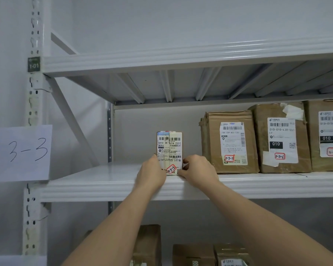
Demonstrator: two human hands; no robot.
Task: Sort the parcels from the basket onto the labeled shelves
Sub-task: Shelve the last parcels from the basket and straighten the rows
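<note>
- A paper sign [21, 153] on the shelf post says 3-3.
- Our left hand [152, 174] curls its fingers on the small box [169, 150], which stands on the white shelf [108, 181].
- Our right hand [197, 172] pinches its other edge.
- Right of our fingers stand three brown boxes [230, 143].

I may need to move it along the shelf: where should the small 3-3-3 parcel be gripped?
Probably by its two narrow side faces, from the front. The small parcel stands upright at the shelf edge, both sides free, just where the left hand and right hand hold it.
</note>
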